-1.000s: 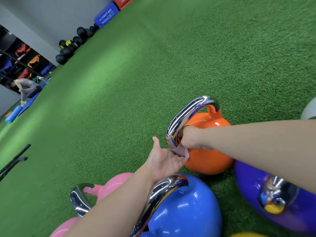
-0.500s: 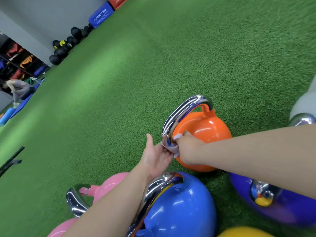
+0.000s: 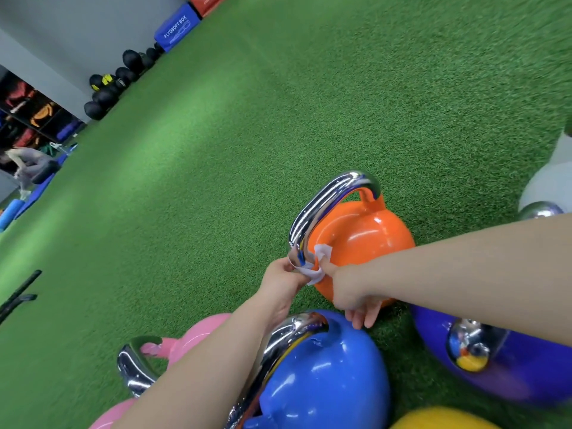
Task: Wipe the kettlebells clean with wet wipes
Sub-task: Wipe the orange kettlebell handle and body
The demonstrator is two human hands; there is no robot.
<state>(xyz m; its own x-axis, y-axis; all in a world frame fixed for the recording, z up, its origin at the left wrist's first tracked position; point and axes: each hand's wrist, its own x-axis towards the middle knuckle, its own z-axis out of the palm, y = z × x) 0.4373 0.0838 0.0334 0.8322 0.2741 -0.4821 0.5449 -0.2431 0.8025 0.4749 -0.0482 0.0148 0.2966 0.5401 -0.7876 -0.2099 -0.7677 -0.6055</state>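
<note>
An orange kettlebell [image 3: 368, 239] with a chrome handle [image 3: 325, 205] stands on the green turf. A white wet wipe [image 3: 315, 264] is wrapped around the near foot of that handle. My left hand [image 3: 283, 281] pinches one end of the wipe from the left. My right hand [image 3: 349, 286] pinches the other end between thumb and forefinger, its other fingers hanging down toward the blue kettlebell [image 3: 318, 385].
A pink kettlebell [image 3: 198, 335], a purple one [image 3: 501, 363], a yellow one [image 3: 439, 424] and a white one [image 3: 548, 184] ring the orange one. Black balls [image 3: 114, 82] and a blue box [image 3: 176, 29] line the far wall. A person [image 3: 31, 165] crouches at far left.
My left hand went from an open palm beside the handle to pinching the wipe. My right hand slid down and back, leaving the wipe stretched round the handle's foot.
</note>
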